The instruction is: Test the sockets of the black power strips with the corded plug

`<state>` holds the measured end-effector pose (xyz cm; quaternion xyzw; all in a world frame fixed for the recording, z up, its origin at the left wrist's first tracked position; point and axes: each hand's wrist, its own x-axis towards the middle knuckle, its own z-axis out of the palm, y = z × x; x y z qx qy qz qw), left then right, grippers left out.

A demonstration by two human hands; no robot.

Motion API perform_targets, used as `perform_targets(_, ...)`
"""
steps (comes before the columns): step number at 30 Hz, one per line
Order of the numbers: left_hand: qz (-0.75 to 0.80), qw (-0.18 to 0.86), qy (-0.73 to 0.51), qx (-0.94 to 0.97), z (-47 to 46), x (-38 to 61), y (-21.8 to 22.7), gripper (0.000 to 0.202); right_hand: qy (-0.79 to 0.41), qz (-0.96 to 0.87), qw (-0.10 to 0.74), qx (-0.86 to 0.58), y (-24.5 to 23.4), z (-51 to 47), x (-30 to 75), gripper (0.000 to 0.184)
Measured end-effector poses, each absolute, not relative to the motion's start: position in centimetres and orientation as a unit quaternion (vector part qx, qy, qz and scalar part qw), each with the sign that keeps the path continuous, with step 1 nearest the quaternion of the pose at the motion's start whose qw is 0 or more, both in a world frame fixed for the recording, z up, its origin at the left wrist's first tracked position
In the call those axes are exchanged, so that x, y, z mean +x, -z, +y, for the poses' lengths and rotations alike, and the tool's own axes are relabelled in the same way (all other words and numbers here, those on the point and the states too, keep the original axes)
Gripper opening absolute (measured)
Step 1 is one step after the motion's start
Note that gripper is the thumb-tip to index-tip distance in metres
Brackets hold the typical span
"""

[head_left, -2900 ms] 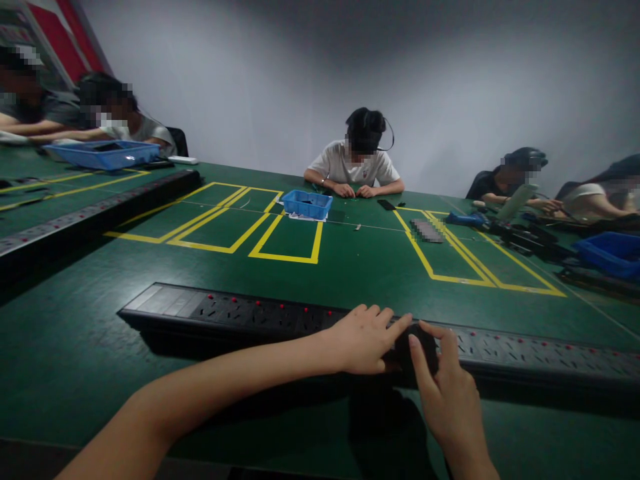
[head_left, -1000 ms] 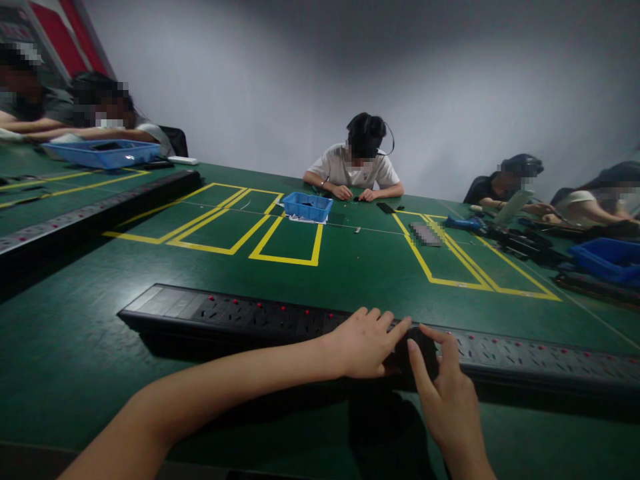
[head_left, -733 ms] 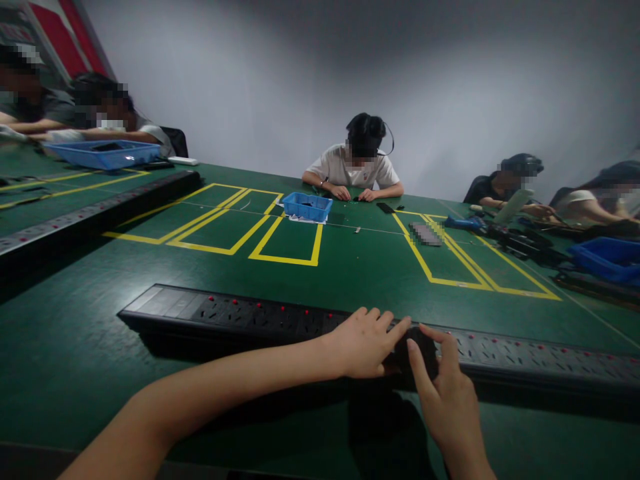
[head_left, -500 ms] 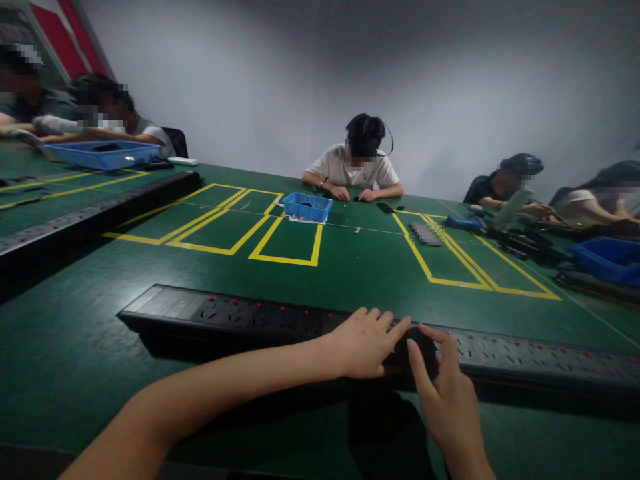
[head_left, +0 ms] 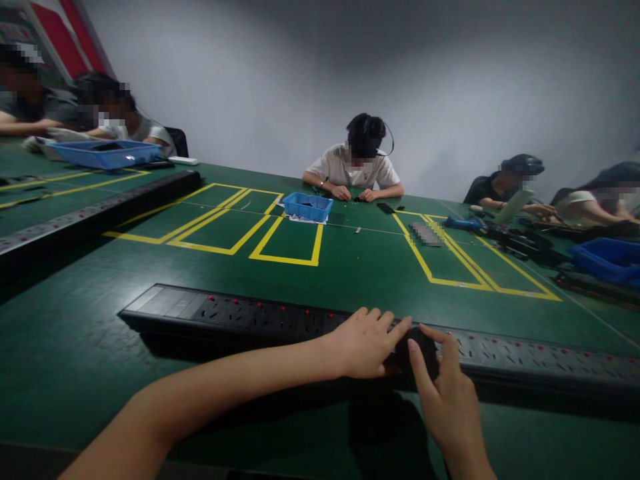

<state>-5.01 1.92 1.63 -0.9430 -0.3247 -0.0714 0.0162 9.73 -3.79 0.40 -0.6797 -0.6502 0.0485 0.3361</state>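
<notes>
Head view puts a small black piece [head_left: 425,347] between 4 and 5 o'clock of its middle, at the long black strip [head_left: 270,315] on your green table [head_left: 360,283]. Take that piece as the dial's hub: the strip runs past it from 9 to 3 o'clock, its top marked with red dots [head_left: 259,305] and dark slots. Your right hand [head_left: 453,391] sits at 5 o'clock, thumb and forefinger curled about the piece, grasping it. Your left hand [head_left: 367,343] lies at 9 o'clock across the strip, fingers loosely spread, forefinger tip by the piece; whether it grips anything, I cannot tell. As for progress, I judge you partway: the piece is at the strip, and releasing it is not yet done. Whether it is joined to the strip or merely held there, your hands and the dark colours hide. A blue bin [head_left: 307,212] stands between 10 and 11 o'clock.
</notes>
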Motion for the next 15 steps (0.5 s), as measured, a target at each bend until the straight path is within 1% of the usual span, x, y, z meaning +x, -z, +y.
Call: perform_targets(15,-0.327,0.017,0.079,-0.942,1.85,-5.02,-1.65,0.072,-0.050,-0.648,0.336,-0.682,-0.17,-3.69,9.77,0.043)
